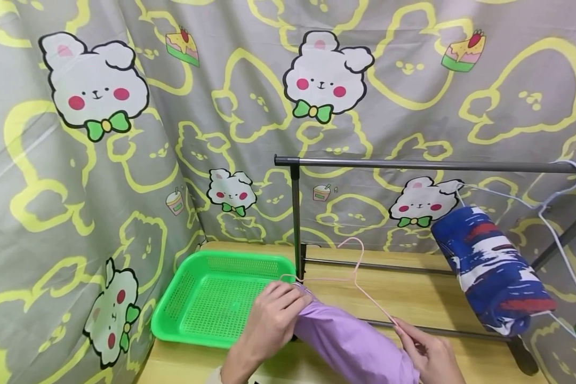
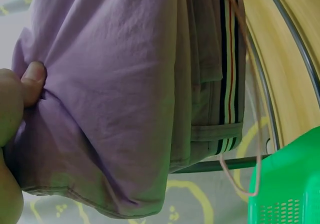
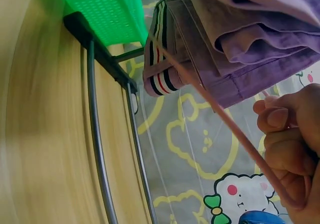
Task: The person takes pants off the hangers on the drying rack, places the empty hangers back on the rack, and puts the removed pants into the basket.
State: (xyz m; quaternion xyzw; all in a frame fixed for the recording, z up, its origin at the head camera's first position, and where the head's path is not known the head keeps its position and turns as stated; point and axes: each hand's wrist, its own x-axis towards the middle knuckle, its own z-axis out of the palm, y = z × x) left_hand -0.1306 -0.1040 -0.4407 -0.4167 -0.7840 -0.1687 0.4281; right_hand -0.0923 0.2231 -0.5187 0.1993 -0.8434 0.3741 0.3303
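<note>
A pair of purple pants [image 1: 350,336], folded over, hangs between my hands. Its belt loop and striped waistband [image 2: 230,59] show in both wrist views. My left hand [image 1: 274,314] grips the pants near their left end in the head view, its thumb [image 2: 34,82] pressing into the cloth. With curled fingers my right hand [image 1: 432,354] holds the right corner of a pink wire hanger [image 1: 375,303]. The hanger's hook points up and away from me, and its thin arm [image 3: 215,104] crosses in front of the pants in the right wrist view. Cloth hides how the lower bar runs.
A green plastic basket [image 1: 173,325] stands at the left on the wooden surface [image 1: 413,290]. Behind my hands is a metal rack with a top rail [image 1: 389,164]. A white hanger [image 1: 554,229] hangs there at the right, carrying a blue patterned garment [image 1: 494,266]. Printed curtains [image 1: 249,32] surround everything.
</note>
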